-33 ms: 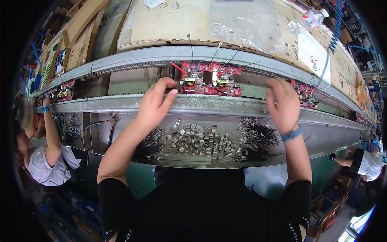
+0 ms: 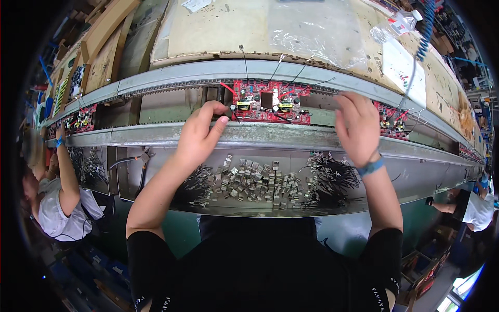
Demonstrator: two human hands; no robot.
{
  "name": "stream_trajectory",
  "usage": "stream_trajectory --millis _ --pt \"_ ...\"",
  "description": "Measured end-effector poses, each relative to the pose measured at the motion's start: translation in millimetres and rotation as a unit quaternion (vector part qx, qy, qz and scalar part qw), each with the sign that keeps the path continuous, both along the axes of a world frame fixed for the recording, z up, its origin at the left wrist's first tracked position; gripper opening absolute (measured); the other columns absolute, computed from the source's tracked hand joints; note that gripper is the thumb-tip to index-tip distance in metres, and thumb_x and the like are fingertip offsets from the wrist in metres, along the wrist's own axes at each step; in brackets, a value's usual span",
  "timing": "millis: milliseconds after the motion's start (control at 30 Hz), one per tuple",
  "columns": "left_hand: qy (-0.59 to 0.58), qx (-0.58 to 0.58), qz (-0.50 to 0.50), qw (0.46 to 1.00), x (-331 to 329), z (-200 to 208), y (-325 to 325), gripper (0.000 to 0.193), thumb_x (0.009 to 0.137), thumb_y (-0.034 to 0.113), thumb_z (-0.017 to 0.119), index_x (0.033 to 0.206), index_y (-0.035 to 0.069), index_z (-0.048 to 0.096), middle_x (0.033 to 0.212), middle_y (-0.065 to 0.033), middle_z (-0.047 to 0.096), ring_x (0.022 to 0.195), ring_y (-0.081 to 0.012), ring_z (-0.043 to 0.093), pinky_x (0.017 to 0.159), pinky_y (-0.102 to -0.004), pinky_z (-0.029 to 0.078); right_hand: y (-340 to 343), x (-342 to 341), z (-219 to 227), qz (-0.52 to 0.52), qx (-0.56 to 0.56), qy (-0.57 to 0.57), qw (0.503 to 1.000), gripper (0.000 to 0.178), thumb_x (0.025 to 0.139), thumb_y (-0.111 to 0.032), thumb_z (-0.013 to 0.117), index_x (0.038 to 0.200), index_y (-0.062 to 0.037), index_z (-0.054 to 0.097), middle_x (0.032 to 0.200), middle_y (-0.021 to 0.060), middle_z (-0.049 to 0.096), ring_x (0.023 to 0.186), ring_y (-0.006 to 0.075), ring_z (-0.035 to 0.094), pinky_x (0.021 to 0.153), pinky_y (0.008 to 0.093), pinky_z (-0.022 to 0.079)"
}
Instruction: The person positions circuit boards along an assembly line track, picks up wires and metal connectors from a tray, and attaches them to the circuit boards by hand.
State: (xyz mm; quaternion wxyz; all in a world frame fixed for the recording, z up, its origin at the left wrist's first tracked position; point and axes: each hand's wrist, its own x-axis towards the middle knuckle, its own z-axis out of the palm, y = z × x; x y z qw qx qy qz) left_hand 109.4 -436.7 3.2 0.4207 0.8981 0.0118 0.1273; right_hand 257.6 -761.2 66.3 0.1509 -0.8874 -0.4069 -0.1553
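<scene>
left hand (image 2: 199, 130): 1 | right hand (image 2: 358, 127): 1 | yellow-banded components (image 2: 243, 106) between — 2

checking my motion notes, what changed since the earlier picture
The right hand moved slightly left, toward the middle board; no grasp or release shows. The left hand, board, metal clips and pliers stayed about as they were.

The circuit board (image 2: 257, 112) lies on the conveyor (image 2: 208, 134), between the left hand (image 2: 200, 127) and the right hand (image 2: 358, 130). In the near tray (image 2: 161, 156), clips (image 2: 257, 183) are between two wire bundles (image 2: 338, 179); pliers (image 2: 144, 157) lie at left.
</scene>
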Motion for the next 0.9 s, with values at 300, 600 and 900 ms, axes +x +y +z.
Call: stream_trajectory --millis 300,600,900 --pt "-0.042 0.09 -0.003 0.995 -0.6 1.0 -7.7 0.031 0.093 0.015 0.066 0.118 0.0 0.057 0.107 -0.0195 0.068 0.1 -0.039 0.065 0.087 -0.0451 0.051 50.2 17.2 -42.8 0.024 -0.043 -0.036 0.998 0.041 0.089 -0.019 0.063 0.13 -0.0163 0.063 0.156 0.0042 0.043 0.149 0.0289 0.031 0.119 0.0564 0.019" --pt "-0.01 0.104 -0.009 0.994 1.5 4.1 -6.9 0.032 0.091 0.009 0.065 0.12 -0.001 0.057 0.116 -0.0199 0.066 0.106 -0.0383 0.064 0.093 -0.0428 0.05 50.7 21.6 -44.2 0.031 -0.054 0.003 0.998 0.045 0.089 -0.017 0.062 0.134 -0.0155 0.06 0.154 0.0007 0.045 0.149 0.0275 0.031 0.119 0.0592 0.015" --pt "-0.034 0.121 -0.013 0.992 2.0 3.8 -7.9 0.033 0.09 0.013 0.068 0.118 -0.001 0.057 0.108 -0.021 0.067 0.098 -0.041 0.064 0.087 -0.0472 0.05 50.7 22.5 -47.4 0.034 -0.055 0.005 0.998 0.048 0.087 -0.013 0.061 0.135 -0.0155 0.059 0.148 0.0002 0.051 0.147 0.0261 0.035 0.118 0.0597 0.018"
